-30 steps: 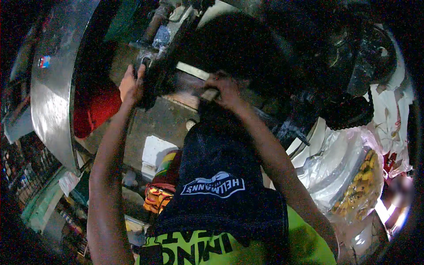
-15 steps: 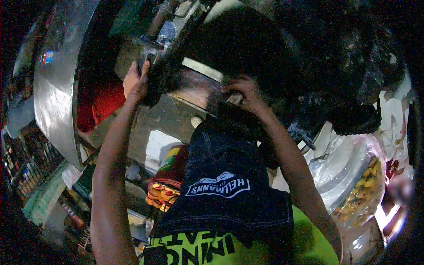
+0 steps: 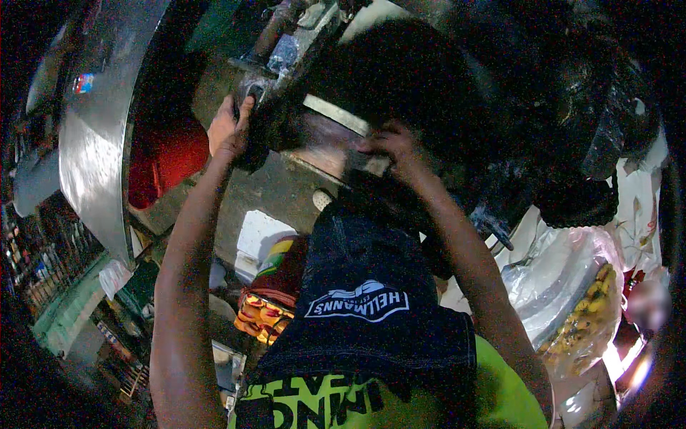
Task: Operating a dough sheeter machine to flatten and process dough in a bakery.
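Observation:
My left hand (image 3: 230, 130) is closed on the near left end of a dark, bulky object (image 3: 268, 121), thumb along its top; the gripped part is hard to make out in the gloom. My right hand (image 3: 397, 149) has its fingers curled in, close to the right end of a brownish flat surface (image 3: 325, 146) with a pale strip (image 3: 336, 115) along its far side. A small light piece (image 3: 376, 166) shows just below those fingers; whether they hold it is unclear. Deep shadow hides much around both hands. I wear a dark apron (image 3: 364, 272).
A curved shiny metal panel (image 3: 93, 143) stands at the left, beside a red container (image 3: 168, 161). Lower down are a white lid-like piece (image 3: 261, 239) and a brightly patterned packet (image 3: 264, 314). Right of my arm lies a clear plastic bag of yellowish food (image 3: 582, 314).
The whole view has shifted slightly, so the surroundings sit a little further right. My hands keep nearly the same places on the dark object and the brownish surface.

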Available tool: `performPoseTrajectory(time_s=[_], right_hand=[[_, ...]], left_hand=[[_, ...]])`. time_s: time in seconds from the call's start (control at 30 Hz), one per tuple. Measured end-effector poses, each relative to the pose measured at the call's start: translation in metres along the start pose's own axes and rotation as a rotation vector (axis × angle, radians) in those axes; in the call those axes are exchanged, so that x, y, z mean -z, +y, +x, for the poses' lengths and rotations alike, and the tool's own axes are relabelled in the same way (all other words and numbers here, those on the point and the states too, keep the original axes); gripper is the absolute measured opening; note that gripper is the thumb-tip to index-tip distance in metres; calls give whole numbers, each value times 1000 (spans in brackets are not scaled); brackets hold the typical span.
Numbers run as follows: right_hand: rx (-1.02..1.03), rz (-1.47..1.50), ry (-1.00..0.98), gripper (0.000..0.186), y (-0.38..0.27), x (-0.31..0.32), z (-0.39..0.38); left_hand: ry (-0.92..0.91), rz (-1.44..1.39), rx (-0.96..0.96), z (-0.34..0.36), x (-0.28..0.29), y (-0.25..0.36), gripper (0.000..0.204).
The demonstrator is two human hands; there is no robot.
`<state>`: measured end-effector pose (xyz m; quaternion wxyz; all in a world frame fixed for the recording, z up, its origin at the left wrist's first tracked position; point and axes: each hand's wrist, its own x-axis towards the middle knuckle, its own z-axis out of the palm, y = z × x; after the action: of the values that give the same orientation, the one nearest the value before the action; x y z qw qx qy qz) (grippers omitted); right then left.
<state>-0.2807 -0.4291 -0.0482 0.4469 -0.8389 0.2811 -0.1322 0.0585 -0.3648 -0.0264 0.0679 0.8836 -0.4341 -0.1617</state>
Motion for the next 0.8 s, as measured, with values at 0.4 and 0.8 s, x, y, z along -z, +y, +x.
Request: performPoseTrajectory(time_s=[0.4,0.8], right_hand=[[-200,-106,218,23,1,9,-73],[-221,60,256,24,-37,28,-102]], left_hand=[[-18,-45,-35,12,-3,-28,72],[-31,-67,-13,5,24,-41,81]])
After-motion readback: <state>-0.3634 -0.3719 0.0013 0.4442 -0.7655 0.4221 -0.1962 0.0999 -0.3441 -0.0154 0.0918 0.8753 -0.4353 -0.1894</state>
